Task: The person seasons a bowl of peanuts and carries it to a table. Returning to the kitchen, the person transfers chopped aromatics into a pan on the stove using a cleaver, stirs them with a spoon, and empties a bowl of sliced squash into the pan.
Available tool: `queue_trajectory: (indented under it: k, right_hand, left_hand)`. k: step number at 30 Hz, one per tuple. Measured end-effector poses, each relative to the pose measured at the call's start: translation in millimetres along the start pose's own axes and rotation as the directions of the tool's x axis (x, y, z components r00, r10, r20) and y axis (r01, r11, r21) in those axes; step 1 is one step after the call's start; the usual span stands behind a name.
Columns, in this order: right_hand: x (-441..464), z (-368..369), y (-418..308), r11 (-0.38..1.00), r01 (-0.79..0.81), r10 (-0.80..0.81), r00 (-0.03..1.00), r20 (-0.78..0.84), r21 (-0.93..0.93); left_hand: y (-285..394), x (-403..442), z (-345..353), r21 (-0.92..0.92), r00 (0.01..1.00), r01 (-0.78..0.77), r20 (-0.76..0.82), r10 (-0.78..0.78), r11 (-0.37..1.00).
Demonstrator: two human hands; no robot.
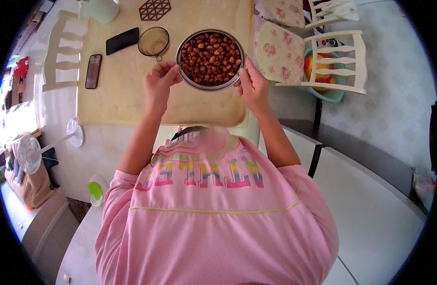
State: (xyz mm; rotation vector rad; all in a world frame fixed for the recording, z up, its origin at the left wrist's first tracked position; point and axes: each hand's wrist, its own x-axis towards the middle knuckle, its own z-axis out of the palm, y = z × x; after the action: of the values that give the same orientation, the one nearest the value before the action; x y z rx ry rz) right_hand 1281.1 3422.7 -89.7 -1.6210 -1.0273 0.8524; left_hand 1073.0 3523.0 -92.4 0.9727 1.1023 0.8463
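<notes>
A round metal bowl (pixel 210 87) is between my two hands, over the near part of the table. Inside it lie many small reddish-brown pieces (pixel 211 57) that look like nuts. My left hand (pixel 162 78) pinches the left rim with thumb and fingers. On the opposite side, my right hand (pixel 252 84) is closed on the right rim, thumb on top. The fingers under the bowl are hidden, and I cannot tell whether its base touches the table. A brown glass cup (pixel 154 42) with a handle stands just beyond my left hand.
Two phones, one black (pixel 122 41) and one with a lit screen (pixel 93 71), lie on the table (pixel 128 104). A lattice trivet (pixel 155 9) and a pale jug (pixel 102 10) are farther back. White chairs (pixel 342 61) flank the table; a teal basin (pixel 333 95) sits at right.
</notes>
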Motion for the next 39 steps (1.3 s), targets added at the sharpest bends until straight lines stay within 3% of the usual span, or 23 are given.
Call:
queue_trajectory:
  k: [6,11,14,20,23,26,29,32,35,39]
  right_hand:
    - [16.6,3.1,18.3,0.984,-0.180,0.179,0.981,0.074,0.001]
    - [13.0,2.6,17.5,0.992,-0.127,0.126,0.990,0.056,0.001]
    - [5.6,-1.2,-3.4,1.000,0.015,-0.015,1.000,-0.001,-0.015]
    - [14.0,1.9,22.6,0.975,-0.212,0.201,0.968,0.153,0.059]
    - [10.1,5.3,21.4,0.974,-0.217,0.203,0.965,0.164,0.072]
    - [10.7,7.2,18.7,0.992,-0.127,0.125,0.984,0.125,0.004]
    - [12.7,1.6,9.1,0.964,0.226,-0.217,0.973,0.074,-0.139]
    - [29.6,-3.4,11.6,0.999,0.025,-0.020,0.988,0.152,-0.032]
    - [40.5,-6.8,13.4,0.988,-0.144,0.151,0.967,0.203,-0.047]
    - [53.4,-8.8,6.2,0.981,-0.191,0.196,0.961,0.193,-0.046]
  left_hand:
    - [-28.2,20.5,-5.6,-0.011,0.991,0.131,-0.002,-0.131,0.991]
    - [-14.4,11.5,-0.5,-0.016,0.998,0.068,-0.012,-0.069,0.998]
    - [6.7,-4.3,1.4,-0.014,1.000,0.009,-0.024,-0.010,1.000]
    - [-12.5,-2.6,-4.0,-0.012,0.986,0.159,-0.051,-0.159,0.987]
    - [-17.1,-6.4,-8.2,0.010,0.987,0.147,-0.072,-0.146,0.989]
    - [-12.6,-9.2,-7.3,-0.018,0.989,0.107,-0.100,-0.109,0.994]
    - [-15.5,-9.9,-8.4,-0.063,0.996,0.018,-0.087,-0.024,0.998]
    - [-28.9,5.0,-6.0,-0.055,0.996,0.060,-0.057,-0.063,0.997]
    - [-22.7,8.2,1.9,-0.092,0.987,0.135,-0.075,-0.142,0.987]
    - [-14.9,15.2,2.8,-0.119,0.976,0.180,-0.098,-0.192,0.976]
